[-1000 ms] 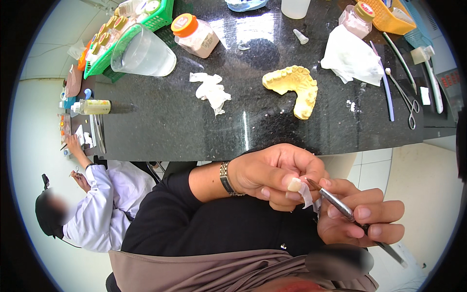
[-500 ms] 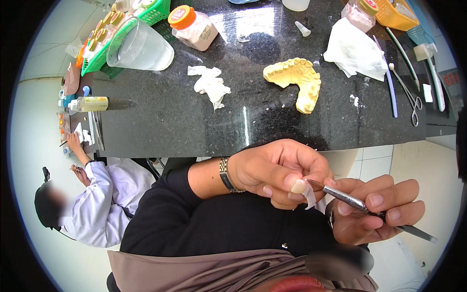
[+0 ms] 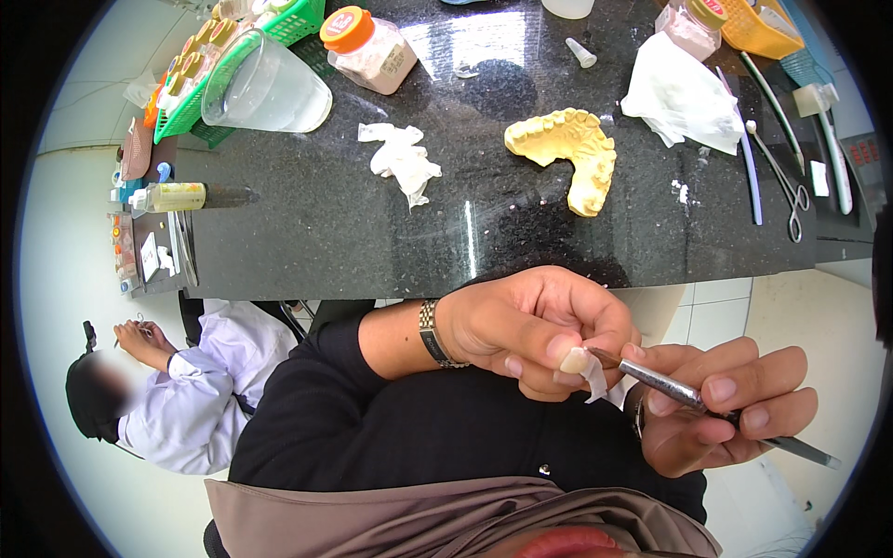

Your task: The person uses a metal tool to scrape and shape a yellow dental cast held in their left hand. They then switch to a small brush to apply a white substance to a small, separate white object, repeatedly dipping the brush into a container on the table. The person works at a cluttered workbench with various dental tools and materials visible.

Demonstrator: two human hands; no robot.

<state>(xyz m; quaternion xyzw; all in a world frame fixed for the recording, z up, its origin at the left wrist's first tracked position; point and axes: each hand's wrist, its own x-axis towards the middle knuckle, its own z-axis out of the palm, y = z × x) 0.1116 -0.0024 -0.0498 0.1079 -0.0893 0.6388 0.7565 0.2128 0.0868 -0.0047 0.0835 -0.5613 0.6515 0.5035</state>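
My left hand (image 3: 544, 325), closed, pinches a small ivory piece shaped like a tooth crown (image 3: 574, 360) between thumb and fingers. A thin white strip of tissue (image 3: 595, 379) hangs beside that piece. In my right hand (image 3: 726, 400) is a slim brush (image 3: 665, 383) with a silvery grip and a dark handle end. Its brown pointed tip reaches the edge of the tooth piece; whether it touches cannot be made out. Both hands are just off the table's near edge. On the table beyond them rests a yellow dental cast (image 3: 567, 153) of an arch.
Crumpled tissue (image 3: 402, 163), a water cup (image 3: 270, 93), an orange-lidded jar (image 3: 367, 51) and a green basket (image 3: 200, 102) occupy the left side. White cloth (image 3: 679, 98), scissor-like forceps (image 3: 786, 191) and a blue stick (image 3: 750, 177) lie right. Another person (image 3: 186, 400) sits at far left.
My right hand and the brush have shifted slightly right and down. The tooth piece has moved a little with my left fingers. The other person's hands have drawn back from the table.
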